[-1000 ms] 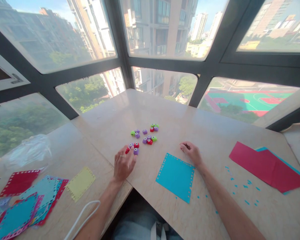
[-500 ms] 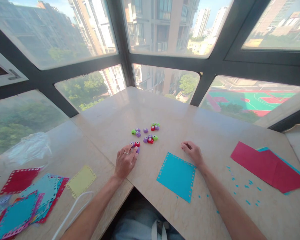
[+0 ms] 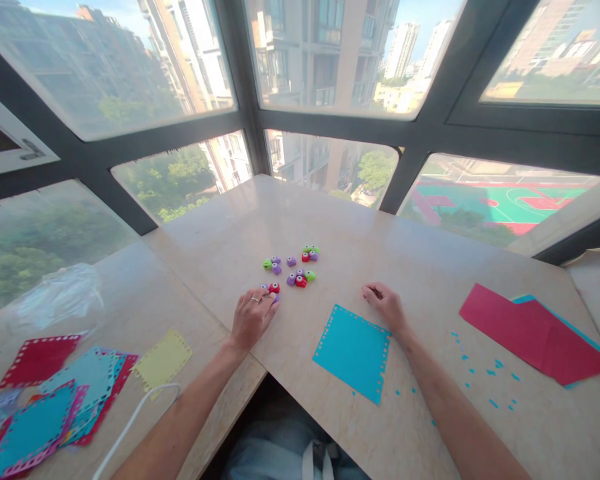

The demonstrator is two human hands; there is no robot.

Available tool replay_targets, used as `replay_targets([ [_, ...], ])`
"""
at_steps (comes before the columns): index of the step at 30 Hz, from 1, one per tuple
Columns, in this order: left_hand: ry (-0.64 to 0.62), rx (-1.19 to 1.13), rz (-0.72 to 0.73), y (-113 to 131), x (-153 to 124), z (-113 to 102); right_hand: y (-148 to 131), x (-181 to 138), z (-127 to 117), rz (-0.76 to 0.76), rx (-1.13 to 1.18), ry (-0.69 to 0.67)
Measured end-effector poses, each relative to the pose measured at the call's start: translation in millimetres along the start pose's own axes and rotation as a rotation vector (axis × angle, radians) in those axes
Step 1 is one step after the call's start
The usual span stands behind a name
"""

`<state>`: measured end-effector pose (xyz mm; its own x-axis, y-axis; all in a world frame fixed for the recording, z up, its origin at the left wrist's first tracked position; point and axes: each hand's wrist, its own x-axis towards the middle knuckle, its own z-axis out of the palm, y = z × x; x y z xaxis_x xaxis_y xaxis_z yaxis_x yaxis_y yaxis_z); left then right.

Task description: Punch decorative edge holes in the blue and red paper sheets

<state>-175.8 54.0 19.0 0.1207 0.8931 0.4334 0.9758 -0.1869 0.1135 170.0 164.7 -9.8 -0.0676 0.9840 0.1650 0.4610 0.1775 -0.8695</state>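
Mid-frame, the left hand (image 3: 250, 320), fingers outstretched, touches the nearest small red and purple plastic punches (image 3: 273, 289), hold unclear; the right hand (image 3: 386, 304), curled empty, rests by the hole-edged turquoise paper square (image 3: 353, 352), seemingly steadying it.

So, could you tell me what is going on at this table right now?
A person sits at a table by the windows. Their left hand reaches into a cluster of small coloured pieces, fingertips on the nearest ones; whether it grips one is unclear. Their right hand rests loosely curled by a blue sheet with punched edges. More punched sheets lie on the left, plain red paper on the right.
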Motion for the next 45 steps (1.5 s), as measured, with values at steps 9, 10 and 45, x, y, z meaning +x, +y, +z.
replay_targets([
  [9, 0.014, -0.321, -0.287, 8.0, 6.8, 14.2, 1.3, -2.3, -0.5, 0.007, 0.013, 0.007],
  [10, 0.025, -0.385, -0.319, 6.2, 5.8, 13.8, 1.6, -2.4, -0.5, 0.013, 0.025, 0.008],
  [45, 0.317, -0.363, -0.965, -139.4, 52.0, 30.3, 3.6, -3.2, -2.9, 0.114, 0.084, 0.058],
])
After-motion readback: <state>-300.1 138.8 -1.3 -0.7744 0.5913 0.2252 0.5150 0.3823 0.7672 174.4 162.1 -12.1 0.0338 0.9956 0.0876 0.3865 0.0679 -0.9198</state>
